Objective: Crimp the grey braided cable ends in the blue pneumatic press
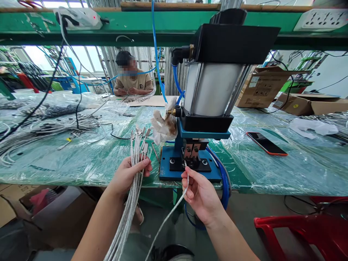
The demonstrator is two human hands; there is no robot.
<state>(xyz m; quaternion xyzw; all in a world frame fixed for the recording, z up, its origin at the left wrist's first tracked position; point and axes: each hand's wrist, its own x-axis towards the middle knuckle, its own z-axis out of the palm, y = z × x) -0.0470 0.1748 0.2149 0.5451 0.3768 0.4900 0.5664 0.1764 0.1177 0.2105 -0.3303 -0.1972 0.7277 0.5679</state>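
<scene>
My left hand [136, 170] is wrapped round a bundle of braided cables [127, 214] with metal ends sticking up above the fingers. In my right hand [198, 188], a single braided cable [169, 214] is pinched between thumb and fingers near its tip. That tip reaches into the die area [190, 154] at the base of a pneumatic press [214, 88]. The cable's other end hangs down toward my lap. A blue base plate [165, 170] carries the press at the table's front edge. The exact seating of the tip is too small to tell.
White tissue [163, 127] with brown stains hangs beside the press. A phone [266, 143] lies to the right, with cardboard boxes [262, 87] behind. More cables [54, 132] lie at left. A person [134, 78] sits across the table. A red stool [301, 228] stands lower right.
</scene>
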